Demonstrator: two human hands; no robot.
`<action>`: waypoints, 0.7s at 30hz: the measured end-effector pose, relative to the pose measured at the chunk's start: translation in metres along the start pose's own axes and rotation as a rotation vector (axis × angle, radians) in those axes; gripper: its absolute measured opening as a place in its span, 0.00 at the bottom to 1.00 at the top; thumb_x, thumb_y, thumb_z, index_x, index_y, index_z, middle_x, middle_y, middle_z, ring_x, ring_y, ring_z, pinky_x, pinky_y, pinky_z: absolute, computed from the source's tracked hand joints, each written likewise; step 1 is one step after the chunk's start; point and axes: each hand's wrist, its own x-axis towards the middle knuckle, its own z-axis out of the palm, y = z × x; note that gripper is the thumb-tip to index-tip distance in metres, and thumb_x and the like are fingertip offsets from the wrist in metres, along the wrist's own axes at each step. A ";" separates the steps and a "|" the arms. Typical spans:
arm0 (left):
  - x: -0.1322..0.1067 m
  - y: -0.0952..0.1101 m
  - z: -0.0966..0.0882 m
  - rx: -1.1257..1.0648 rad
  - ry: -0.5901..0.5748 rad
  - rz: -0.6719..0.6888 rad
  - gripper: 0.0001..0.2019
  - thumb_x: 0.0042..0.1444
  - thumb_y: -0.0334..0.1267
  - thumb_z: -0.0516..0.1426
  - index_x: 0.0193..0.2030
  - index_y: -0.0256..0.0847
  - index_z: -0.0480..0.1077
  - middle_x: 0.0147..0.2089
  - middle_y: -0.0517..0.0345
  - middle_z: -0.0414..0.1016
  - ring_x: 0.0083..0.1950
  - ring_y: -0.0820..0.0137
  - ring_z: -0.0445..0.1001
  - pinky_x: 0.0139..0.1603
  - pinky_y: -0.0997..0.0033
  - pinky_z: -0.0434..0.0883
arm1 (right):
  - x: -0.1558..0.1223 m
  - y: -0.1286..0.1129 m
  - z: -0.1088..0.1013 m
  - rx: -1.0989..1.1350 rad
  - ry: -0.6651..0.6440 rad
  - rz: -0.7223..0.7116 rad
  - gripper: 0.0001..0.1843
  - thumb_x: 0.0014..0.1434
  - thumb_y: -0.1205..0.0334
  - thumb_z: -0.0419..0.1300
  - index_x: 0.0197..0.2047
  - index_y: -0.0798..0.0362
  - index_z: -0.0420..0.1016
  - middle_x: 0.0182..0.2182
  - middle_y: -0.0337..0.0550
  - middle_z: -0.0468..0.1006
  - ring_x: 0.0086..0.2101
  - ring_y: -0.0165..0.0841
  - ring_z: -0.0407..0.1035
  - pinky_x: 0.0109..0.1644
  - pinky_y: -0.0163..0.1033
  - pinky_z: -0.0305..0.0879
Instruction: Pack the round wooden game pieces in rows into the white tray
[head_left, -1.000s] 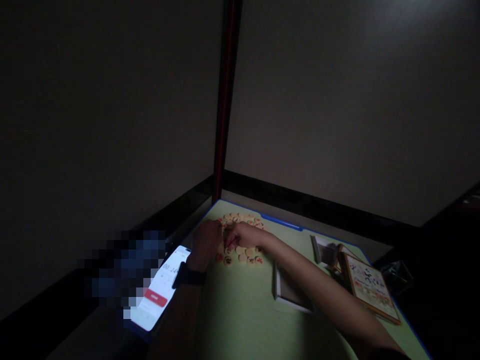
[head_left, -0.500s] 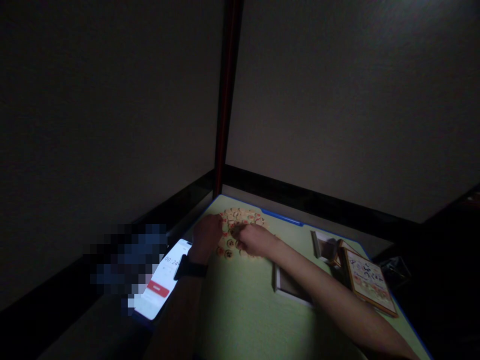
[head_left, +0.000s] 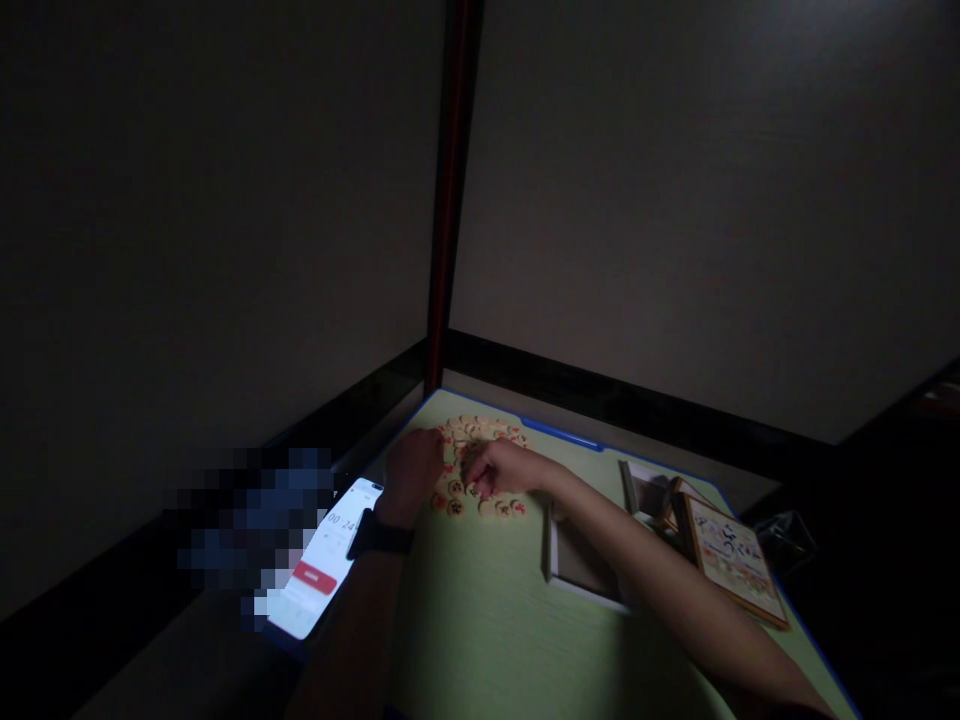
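Note:
Round wooden Chinese chess pieces (head_left: 472, 425) with red and black characters lie spread in a cluster near the far left corner of the green table (head_left: 480, 610). My right hand (head_left: 502, 467) reaches in over them, its fingers bent down and pinched at a piece (head_left: 472, 490) with a black character. At the cluster's left edge is my left hand (head_left: 415, 468), a dark watch (head_left: 381, 535) on its wrist. Its fingers are hidden behind the back of the hand and in shadow. Closer to me, a short row of pieces (head_left: 502, 508) lies below the right hand.
A lit phone (head_left: 322, 560) showing a timer stands left of my left wrist. Under my right forearm lies an open shallow box part (head_left: 585, 570). Beyond it are another small box (head_left: 649, 490) and a printed box lid (head_left: 739, 560). Walls meet behind the table.
My right hand has shifted slightly, uncovering the pieces at the cluster's near edge. The left hand stays almost where it was.

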 end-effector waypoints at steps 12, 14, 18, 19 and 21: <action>-0.001 0.000 -0.007 0.006 -0.013 -0.049 0.17 0.66 0.35 0.46 0.46 0.40 0.76 0.48 0.47 0.80 0.48 0.63 0.79 0.44 0.69 0.71 | -0.041 -0.036 0.020 -0.486 0.131 -0.051 0.06 0.58 0.69 0.62 0.38 0.58 0.80 0.35 0.52 0.81 0.37 0.38 0.76 0.38 0.36 0.66; -0.003 0.001 -0.012 -0.005 0.011 -0.077 0.17 0.66 0.35 0.46 0.46 0.40 0.76 0.48 0.48 0.81 0.48 0.62 0.79 0.43 0.68 0.72 | -0.048 -0.045 0.034 -0.623 0.137 -0.071 0.12 0.57 0.77 0.58 0.42 0.60 0.79 0.40 0.56 0.81 0.41 0.40 0.75 0.42 0.37 0.68; -0.007 0.006 -0.020 -0.014 0.077 -0.104 0.17 0.66 0.36 0.45 0.47 0.41 0.76 0.48 0.47 0.81 0.47 0.60 0.80 0.43 0.66 0.73 | -0.048 -0.043 0.041 -0.607 0.158 -0.083 0.19 0.54 0.83 0.54 0.44 0.62 0.78 0.41 0.56 0.81 0.42 0.40 0.75 0.44 0.37 0.68; -0.007 0.006 -0.020 -0.011 0.084 -0.107 0.17 0.66 0.36 0.45 0.47 0.41 0.76 0.48 0.47 0.81 0.47 0.59 0.80 0.43 0.66 0.73 | -0.046 -0.039 0.038 -0.529 0.167 -0.095 0.20 0.53 0.83 0.54 0.45 0.60 0.78 0.41 0.54 0.81 0.42 0.38 0.75 0.43 0.36 0.68; -0.007 0.006 -0.020 -0.009 0.085 -0.113 0.18 0.66 0.37 0.45 0.47 0.41 0.76 0.48 0.47 0.81 0.47 0.60 0.80 0.43 0.67 0.73 | -0.042 -0.026 0.030 -0.321 0.176 -0.124 0.22 0.51 0.85 0.54 0.43 0.57 0.79 0.39 0.47 0.82 0.40 0.33 0.76 0.42 0.32 0.67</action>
